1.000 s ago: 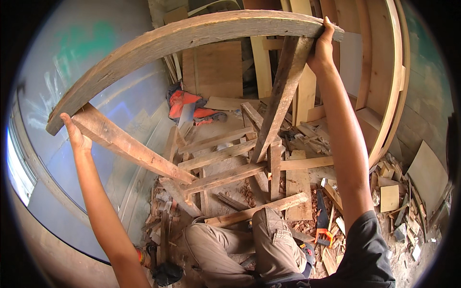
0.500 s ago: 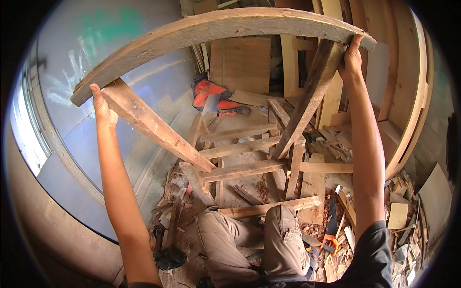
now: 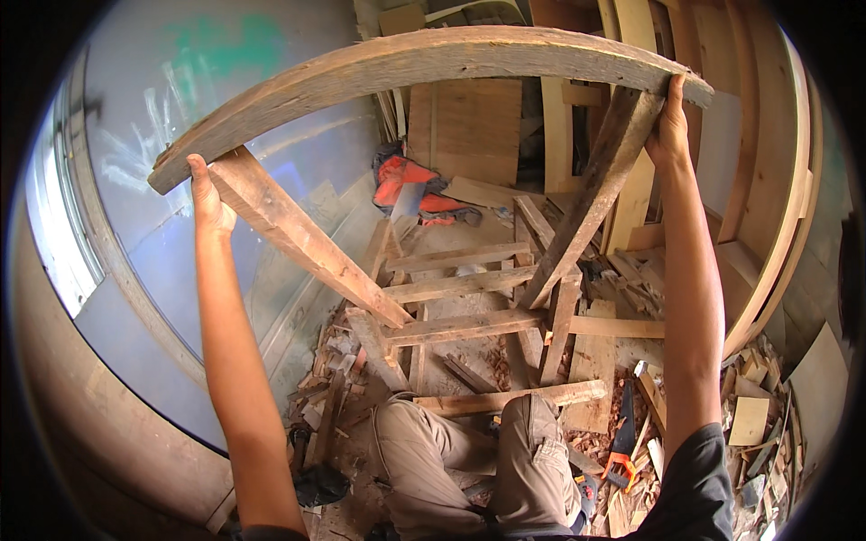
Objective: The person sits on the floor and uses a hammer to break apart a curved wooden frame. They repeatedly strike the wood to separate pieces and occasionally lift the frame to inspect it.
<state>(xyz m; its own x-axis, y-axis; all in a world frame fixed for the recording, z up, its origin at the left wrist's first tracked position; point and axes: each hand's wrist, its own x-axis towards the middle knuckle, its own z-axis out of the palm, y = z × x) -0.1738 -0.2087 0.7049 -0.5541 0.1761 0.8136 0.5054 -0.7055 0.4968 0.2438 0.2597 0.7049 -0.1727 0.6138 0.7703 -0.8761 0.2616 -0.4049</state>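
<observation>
A rough wooden frame stands before me, its long grey top beam (image 3: 433, 56) running across the upper view. The left wooden post (image 3: 302, 239) and the right wooden post (image 3: 595, 194) slope down from the beam toward lower crosspieces. My left hand (image 3: 213, 206) is closed around the top of the left post, thumb pointing up at the beam; its other fingers are mostly hidden behind the wood. At the opposite end, my right hand (image 3: 668, 131) grips the right post's top, with the thumb against the beam. Below, a lower crosspiece (image 3: 469, 326) joins the short legs.
A handsaw (image 3: 622, 437) with an orange and black handle lies among wood scraps (image 3: 758, 397) at lower right. A loose batten (image 3: 514, 397) rests by my knees. Red and dark cloth (image 3: 410, 185) lies farther back. Boards (image 3: 636, 135) lean at the right; a grey panel (image 3: 271, 81) stands left.
The whole scene, hands and frame included, sits slightly lower and farther right in the picture. Both hands keep their hold at the tops of the posts.
</observation>
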